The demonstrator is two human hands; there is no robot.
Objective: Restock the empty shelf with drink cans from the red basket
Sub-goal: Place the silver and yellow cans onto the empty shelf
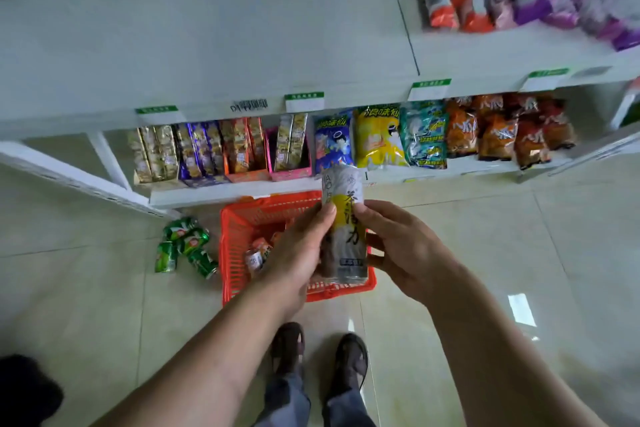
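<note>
Both hands hold one tall silver-and-yellow can (343,222) upright above the red basket (239,246) — left hand (298,253) wrapped round its side, right hand (398,246) pinching it. Green cans (185,248) lie on the tiled floor (86,288) beside the basket; the bare white shelf (207,28) spreads above the snack packets (381,139).

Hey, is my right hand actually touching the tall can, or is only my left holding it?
Touching. The head view shows the right hand with its thumb on the can, while the left hand grips the other side.
</note>
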